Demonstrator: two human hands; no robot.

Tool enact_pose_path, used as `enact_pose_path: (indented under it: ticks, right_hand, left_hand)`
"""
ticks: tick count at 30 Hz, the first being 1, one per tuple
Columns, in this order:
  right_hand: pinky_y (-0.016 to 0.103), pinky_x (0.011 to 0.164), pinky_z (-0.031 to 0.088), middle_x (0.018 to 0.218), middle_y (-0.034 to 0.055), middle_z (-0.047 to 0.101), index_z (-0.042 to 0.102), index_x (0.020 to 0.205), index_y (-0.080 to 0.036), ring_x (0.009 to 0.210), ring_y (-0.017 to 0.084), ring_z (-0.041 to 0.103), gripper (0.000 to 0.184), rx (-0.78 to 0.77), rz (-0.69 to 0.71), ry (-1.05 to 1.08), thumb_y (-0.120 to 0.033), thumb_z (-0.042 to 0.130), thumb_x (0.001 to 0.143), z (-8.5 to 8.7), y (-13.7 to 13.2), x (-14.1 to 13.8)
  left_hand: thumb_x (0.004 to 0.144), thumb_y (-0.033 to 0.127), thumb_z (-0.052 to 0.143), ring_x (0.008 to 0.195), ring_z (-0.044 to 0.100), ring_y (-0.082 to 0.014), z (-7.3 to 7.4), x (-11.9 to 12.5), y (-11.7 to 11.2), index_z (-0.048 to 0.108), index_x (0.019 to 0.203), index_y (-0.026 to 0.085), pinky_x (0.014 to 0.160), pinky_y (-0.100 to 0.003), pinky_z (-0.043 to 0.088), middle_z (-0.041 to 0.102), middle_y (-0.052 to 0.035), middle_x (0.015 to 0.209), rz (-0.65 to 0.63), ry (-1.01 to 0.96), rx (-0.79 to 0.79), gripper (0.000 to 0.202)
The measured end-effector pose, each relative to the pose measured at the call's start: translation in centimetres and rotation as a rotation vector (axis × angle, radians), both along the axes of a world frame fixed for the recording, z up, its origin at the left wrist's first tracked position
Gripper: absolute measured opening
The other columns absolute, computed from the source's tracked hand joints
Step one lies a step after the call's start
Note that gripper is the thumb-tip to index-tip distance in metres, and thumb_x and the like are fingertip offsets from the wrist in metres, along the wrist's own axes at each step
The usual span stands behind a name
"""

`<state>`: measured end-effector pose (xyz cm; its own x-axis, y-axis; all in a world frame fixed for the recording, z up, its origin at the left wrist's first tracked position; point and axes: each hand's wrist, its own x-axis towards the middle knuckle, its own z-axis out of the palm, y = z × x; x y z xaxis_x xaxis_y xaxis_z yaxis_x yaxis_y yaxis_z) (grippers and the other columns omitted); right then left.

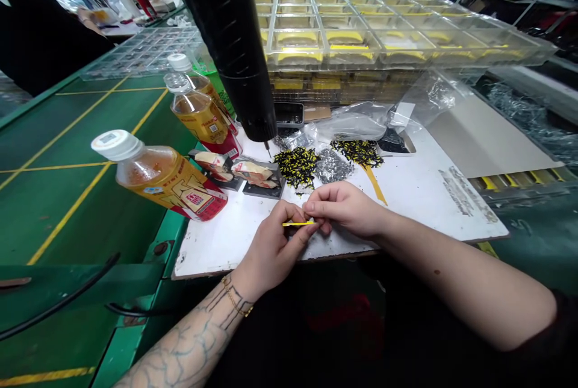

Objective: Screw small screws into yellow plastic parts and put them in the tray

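1. L hand point(271, 253): thumb + fingers pinched on a thin yellow strip point(298, 224), just above front edge of the white work board point(217, 243). Chain bracelet point(237, 296) on wrist.
2. R hand point(343, 210): fingertips point(312, 207) pressed together at strip's R end, touching L fingers. Exact hold partly hidden.
3. Strip: roughly level, sticks out L from the fingers, over board.
4. Farther back on board, past hands: 2 heaps of black-yellow bits point(291, 168) w/ a heap of silver bits point(333, 166) between, clear plastic bag point(352, 126) behind.
5. Same board, L of heaps: 2 wrapped snacks point(253, 174) on dark pads.
6. L of board: 2 amber drink bottles point(158, 174) on green bench mat point(81, 147), front one lying down.
7. Beyond board: stacked clear trays point(316, 32) w/ yellow parts; black cylinder point(226, 32) hangs over board's rear.
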<state>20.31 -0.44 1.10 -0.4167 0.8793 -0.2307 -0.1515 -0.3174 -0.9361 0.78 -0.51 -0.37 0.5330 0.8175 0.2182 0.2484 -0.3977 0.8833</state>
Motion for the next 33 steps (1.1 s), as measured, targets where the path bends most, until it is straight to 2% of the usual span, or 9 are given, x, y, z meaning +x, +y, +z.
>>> enact_pose_path:
  ticks: [4, 7, 12, 18, 22, 25, 28, 31, 33]
  right_hand:
    - [0.016, 0.041, 0.03, 0.054, -0.0039, 0.048, 0.055, 0.077, -0.012, 0.044, 0.004, 0.042, 0.041, -0.069, -0.356, 0.135, -0.045, 0.08, 0.073, 0.6, 1.2, 0.8]
    - [0.014, 0.044, 0.031, 0.06, -0.005, 0.047, 0.055, 0.082, -0.013, 0.049, 0.003, 0.044, 0.038, 0.022, -0.536, 0.179, -0.043, 0.077, 0.076, 1.1, 1.9, 2.1]
    - [0.018, 0.046, 0.038, 0.064, -0.0006, 0.055, 0.062, 0.084, -0.011, 0.05, 0.007, 0.051, 0.036, 0.058, -0.369, 0.013, -0.046, 0.072, 0.082, 0.6, 0.5, 1.9]
    - [0.018, 0.056, 0.045, 0.077, 0.004, 0.064, 0.069, 0.086, -0.01, 0.062, 0.007, 0.057, 0.033, 0.128, -0.127, -0.126, -0.043, 0.072, 0.084, 0.0, -0.4, 0.7]
    - [0.018, 0.069, 0.048, 0.102, 0.0084, 0.069, 0.076, 0.087, -0.01, 0.08, 0.008, 0.06, 0.028, 0.312, 0.022, -0.147, -0.037, 0.072, 0.086, 0.3, -0.7, 0.4]
    - [0.019, 0.068, 0.045, 0.088, 0.0066, 0.068, 0.076, 0.09, -0.01, 0.075, 0.008, 0.058, 0.032, 0.299, 0.01, -0.186, -0.04, 0.068, 0.089, 0.3, -0.9, 0.0]
    - [0.021, 0.061, 0.043, 0.077, 0.0044, 0.065, 0.074, 0.094, -0.01, 0.066, 0.008, 0.055, 0.038, 0.207, -0.156, -0.214, -0.047, 0.067, 0.088, 0.5, -0.9, 0.2]
    - [0.022, 0.069, 0.045, 0.084, 0.0057, 0.067, 0.074, 0.09, -0.012, 0.075, 0.01, 0.059, 0.034, 0.353, -0.26, -0.338, -0.044, 0.066, 0.09, 1.0, -1.0, 0.7]
    - [0.024, 0.077, 0.047, 0.091, 0.0071, 0.069, 0.075, 0.089, -0.013, 0.083, 0.012, 0.061, 0.03, 0.5, -0.252, -0.415, -0.04, 0.063, 0.092, 1.4, -1.2, 0.9]
  left_hand:
    - [0.095, 0.028, 0.065, 0.073, 0.056, -0.0128, -0.1, 0.3, -0.7, 0.047, 0.086, 0.022, 0.069, -0.027, 0.046, 0.061, 0.0013, 0.084, -0.134, 0.033, -0.023, 0.021]
    - [0.094, 0.028, 0.067, 0.075, 0.058, -0.0131, 0.0, 0.7, -1.1, 0.05, 0.085, 0.021, 0.069, -0.026, 0.048, 0.062, 0.0001, 0.084, -0.038, -0.06, -0.042, 0.02]
    - [0.09, 0.032, 0.073, 0.067, 0.06, -0.0116, 0.0, 0.9, -0.7, 0.057, 0.087, 0.02, 0.061, -0.024, 0.052, 0.064, -0.0004, 0.086, 0.276, -0.234, -0.166, 0.02]
    - [0.09, 0.039, 0.072, 0.094, 0.064, -0.0186, 0.5, 0.2, 0.2, 0.074, 0.085, 0.018, 0.058, -0.02, 0.055, 0.065, -0.0072, 0.105, 0.426, -0.221, -0.048, 0.022]
    - [0.094, 0.048, 0.063, 0.076, 0.064, -0.0123, 0.5, 0.2, 0.5, 0.078, 0.096, 0.018, 0.054, -0.019, 0.054, 0.064, -0.0067, 0.108, 0.51, -0.241, -0.129, 0.034]
    - [0.092, 0.053, 0.064, 0.067, 0.065, -0.0107, 0.4, 0.6, 0.5, 0.073, 0.103, 0.017, 0.058, -0.023, 0.059, 0.067, -0.0054, 0.103, 0.495, -0.393, -0.37, 0.038]
    - [0.085, 0.047, 0.074, 0.068, 0.067, -0.0133, 0.5, 1.0, 0.4, 0.067, 0.111, 0.019, 0.058, -0.025, 0.061, 0.066, -0.0006, 0.087, 0.448, -0.412, -0.491, 0.039]
    - [0.083, 0.038, 0.078, 0.064, 0.065, -0.0138, 0.8, 1.1, 0.2, 0.066, 0.117, 0.02, 0.058, -0.026, 0.059, 0.067, 0.0014, 0.082, 0.29, -0.235, -0.42, 0.04]
    - [0.086, 0.035, 0.076, 0.076, 0.069, -0.0172, 0.9, 1.1, -0.1, 0.07, 0.107, 0.02, 0.069, -0.028, 0.059, 0.072, -0.0026, 0.09, 0.187, -0.094, -0.291, 0.027]
